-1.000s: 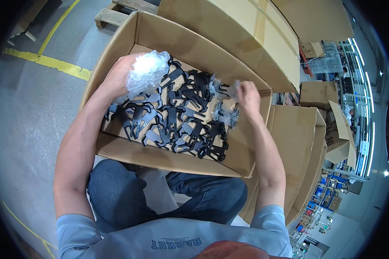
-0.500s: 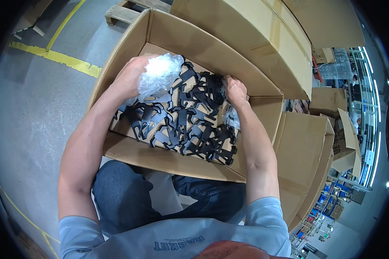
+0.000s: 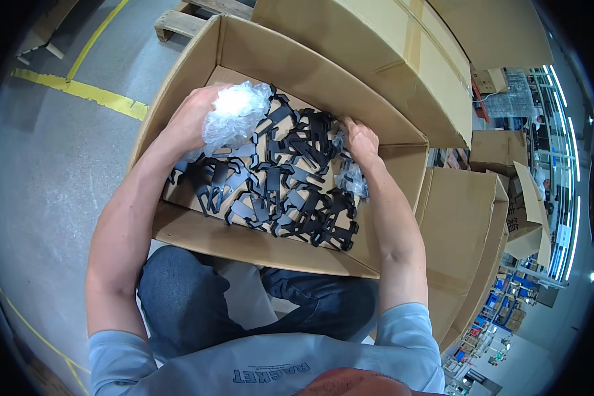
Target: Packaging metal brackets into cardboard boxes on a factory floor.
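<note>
Both hands are down in the open cardboard box (image 3: 198,231). Left hand (image 3: 191,122) has its fingers clamped on a bunched clear plastic bag (image 3: 234,115), held over the back-left corner of the box. Right hand (image 3: 362,142) is at the back-right, fingers curled down into the black brackets (image 3: 284,178); can't tell whether they're actually pinching a part or only touching the pile. A second scrap of clear plastic (image 3: 353,179) sits just beside the right wrist, against the right wall.

Progress, as a judgement: the bag is off the parts and the brackets lie loose in a tangled single layer on a cardboard sheet, so unbagging looks done or nearly so. Sorting or spreading the pile looks barely begun; parts are interlocked, none visibly set aside.

Edges and room:
- box walls stand high on all sides, so both forearms come in over the near wall with little sideways play
- a big closed carton (image 3: 389,59) sits touching the far wall, blocking any reach past it
- more cartons (image 3: 462,224) crowd the right side
- left side is open grey floor (image 3: 39,185) with a yellow line (image 3: 79,89); a pallet corner (image 3: 178,20) well back
- knees are tucked just under the near wall
</note>
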{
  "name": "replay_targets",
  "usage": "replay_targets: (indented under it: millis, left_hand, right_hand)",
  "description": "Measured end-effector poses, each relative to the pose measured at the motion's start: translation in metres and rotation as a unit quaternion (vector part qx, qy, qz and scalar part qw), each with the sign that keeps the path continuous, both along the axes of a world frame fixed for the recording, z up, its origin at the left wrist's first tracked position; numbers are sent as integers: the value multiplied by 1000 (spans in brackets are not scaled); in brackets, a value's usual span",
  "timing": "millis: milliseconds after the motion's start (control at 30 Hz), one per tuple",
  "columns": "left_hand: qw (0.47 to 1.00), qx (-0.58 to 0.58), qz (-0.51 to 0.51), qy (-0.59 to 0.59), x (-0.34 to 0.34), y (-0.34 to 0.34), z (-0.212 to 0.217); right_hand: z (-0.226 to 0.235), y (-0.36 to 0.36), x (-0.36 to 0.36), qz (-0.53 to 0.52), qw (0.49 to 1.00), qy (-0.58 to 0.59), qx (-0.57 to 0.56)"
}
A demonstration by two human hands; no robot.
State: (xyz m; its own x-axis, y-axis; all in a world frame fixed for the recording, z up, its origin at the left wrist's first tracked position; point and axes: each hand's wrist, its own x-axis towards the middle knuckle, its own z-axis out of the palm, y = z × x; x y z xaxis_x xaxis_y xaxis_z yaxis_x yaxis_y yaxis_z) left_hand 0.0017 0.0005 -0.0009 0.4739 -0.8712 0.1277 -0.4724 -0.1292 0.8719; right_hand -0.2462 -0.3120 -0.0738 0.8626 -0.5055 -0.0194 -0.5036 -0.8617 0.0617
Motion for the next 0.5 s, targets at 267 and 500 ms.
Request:
replay_targets:
  millis: [267, 500]
  left_hand:
    - [1000, 20, 5, -2, -5, -3, 11]
    - [1000, -26, 0, 16, -2, -2, 3]
  right_hand:
    - [-12, -13, -8, 19, 998, 30, -44]
    - [9, 0, -17, -39, 997, -68, -25]
